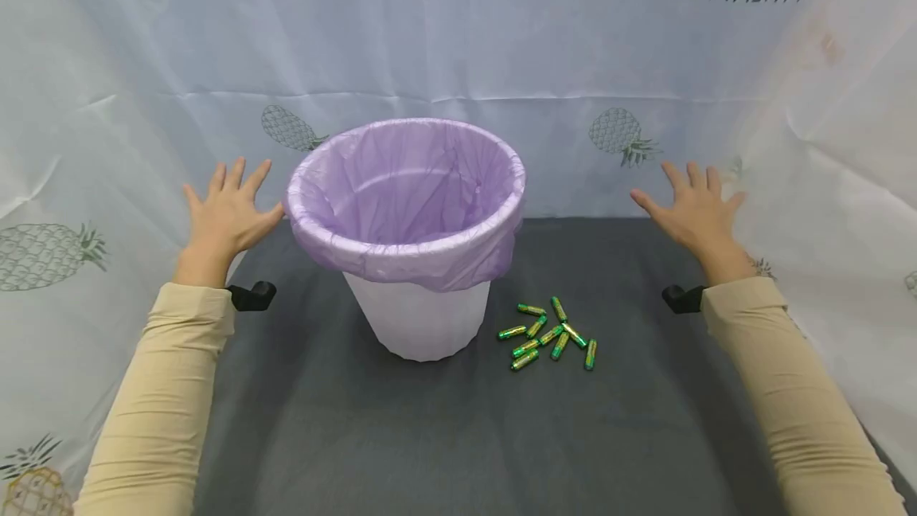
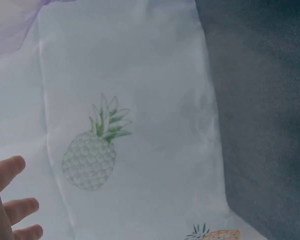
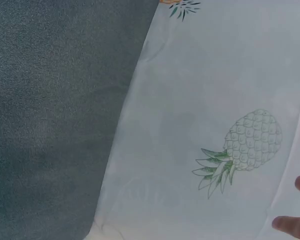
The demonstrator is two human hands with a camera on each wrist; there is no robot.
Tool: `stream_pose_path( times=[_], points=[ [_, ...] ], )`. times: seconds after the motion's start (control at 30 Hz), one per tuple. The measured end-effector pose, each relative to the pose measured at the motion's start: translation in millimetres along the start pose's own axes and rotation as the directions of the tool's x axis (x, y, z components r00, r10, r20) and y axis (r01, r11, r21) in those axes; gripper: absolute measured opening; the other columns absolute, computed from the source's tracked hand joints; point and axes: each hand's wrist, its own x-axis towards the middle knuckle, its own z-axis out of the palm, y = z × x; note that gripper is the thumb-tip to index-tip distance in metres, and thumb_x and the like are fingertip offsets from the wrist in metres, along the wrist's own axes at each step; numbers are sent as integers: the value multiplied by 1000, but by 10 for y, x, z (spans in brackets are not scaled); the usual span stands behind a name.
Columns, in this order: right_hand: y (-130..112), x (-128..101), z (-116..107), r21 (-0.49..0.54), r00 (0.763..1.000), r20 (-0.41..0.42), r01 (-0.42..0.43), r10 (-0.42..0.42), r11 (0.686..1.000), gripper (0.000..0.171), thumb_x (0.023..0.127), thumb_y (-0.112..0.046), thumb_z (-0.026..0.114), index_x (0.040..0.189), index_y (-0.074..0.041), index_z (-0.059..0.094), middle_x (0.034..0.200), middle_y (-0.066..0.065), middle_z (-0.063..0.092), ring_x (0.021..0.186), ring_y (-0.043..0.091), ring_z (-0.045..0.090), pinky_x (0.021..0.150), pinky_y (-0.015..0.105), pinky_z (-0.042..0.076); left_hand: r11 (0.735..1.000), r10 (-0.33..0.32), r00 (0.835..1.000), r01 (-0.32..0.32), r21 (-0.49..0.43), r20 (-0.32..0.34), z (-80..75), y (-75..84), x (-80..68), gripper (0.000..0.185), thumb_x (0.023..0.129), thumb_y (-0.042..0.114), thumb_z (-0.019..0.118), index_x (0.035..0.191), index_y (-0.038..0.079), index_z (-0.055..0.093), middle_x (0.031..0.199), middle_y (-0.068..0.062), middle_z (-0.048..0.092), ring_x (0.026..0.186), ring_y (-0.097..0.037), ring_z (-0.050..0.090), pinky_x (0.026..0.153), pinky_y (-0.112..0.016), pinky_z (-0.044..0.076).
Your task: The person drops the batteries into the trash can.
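Standing near the middle of the dark grey fabric-covered bench (image 1: 372, 436), the white plastic bin (image 1: 419, 325) carries a lilac plastic liner bag (image 1: 408, 197) folded over its rim. A loose cluster of small green-and-gold cylindrical batteries (image 1: 548, 334) lies on the bench just beside the bin's base, on the person's right.

The left hand (image 1: 228, 212) is raised with its fingers (image 1: 235, 173) spread and released, holding nothing; its thumb comes very close to the liner's rim, and contact cannot be confirmed. The right hand (image 1: 693, 212) is likewise spread flat and empty, well apart from the bin and beyond the batteries. Both wrist views show only fingertips against the white pineapple-printed cloth (image 1: 458, 46) and the bench edge.

The batteries are the things nearest the right hand, lying below it and inward toward the bin. As a judgement: lower the right hand toward the cluster and take one battery at a time, pinched across its middle, since the cylinders can roll on the fabric. Steady the bin with the left hand at the rim, without dragging the liner off its fold.
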Motion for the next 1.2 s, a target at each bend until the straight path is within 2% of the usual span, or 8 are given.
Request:
stream_pose_path(
  times=[0.2,0.43,0.6,0.7,0.8,0.97,1.1,1.2],
  points=[
    [-57,-79,-3,33,992,-97,87,-83,996,72,97,-58,39,148,-7,33,148,32,32,135,52,27,98,72,30,999,6,998,-8,-41,-62,-8,52,-44,66,98,53,29,155,21,18,160,-23,14,144,-49,16,108,-75,9],
    [-113,-159,25,147,984,-146,126,-105,981,54,98,-35,51,136,2,46,133,34,47,126,50,38,100,65,34,986,24,987,-50,-159,-160,2,156,-111,56,102,44,28,148,15,36,151,-22,38,137,-46,35,108,-64,28],
    [-125,-214,87,207,952,-241,239,-187,949,45,96,-24,56,130,5,53,119,33,58,109,47,51,89,60,41,944,14,967,-97,-314,-255,31,217,-201,48,102,36,36,140,10,49,140,-25,50,130,-45,44,104,-62,33],
    [-118,-258,149,239,934,-278,295,-226,925,41,95,-19,58,127,6,55,110,32,62,97,45,57,80,57,45,888,11,938,-168,-427,-346,74,256,-260,42,101,30,42,132,6,56,132,-24,58,124,-43,51,103,-59,38],
    [-113,-306,233,272,922,-305,323,-237,907,38,94,-15,59,124,7,57,104,31,64,89,42,60,74,51,46,819,-12,922,-213,-533,-386,115,296,-305,39,101,29,46,128,6,60,125,-7,67,116,-13,61,101,-34,47],
    [-135,-397,386,339,914,-341,338,-221,878,34,94,-14,59,123,5,60,96,26,66,74,-12,50,67,14,39,662,-46,921,-262,-702,-387,166,380,-411,40,101,27,47,131,1,57,108,29,59,101,18,52,88,-2,40],
    [-177,-490,499,413,920,-337,333,-198,848,33,94,-14,60,122,4,60,94,24,65,74,-25,38,66,0,33,581,-47,933,-264,-770,-356,161,473,-523,44,103,29,42,140,7,48,126,14,60,104,13,54,91,-4,41],
    [-183,-556,588,462,932,-309,320,-188,827,32,95,-14,59,121,4,61,94,22,64,76,-23,40,68,-1,34,480,-38,942,-275,-833,-333,160,557,-609,45,102,27,41,145,13,42,143,-4,53,110,10,54,94,-5,42]
  ],
)
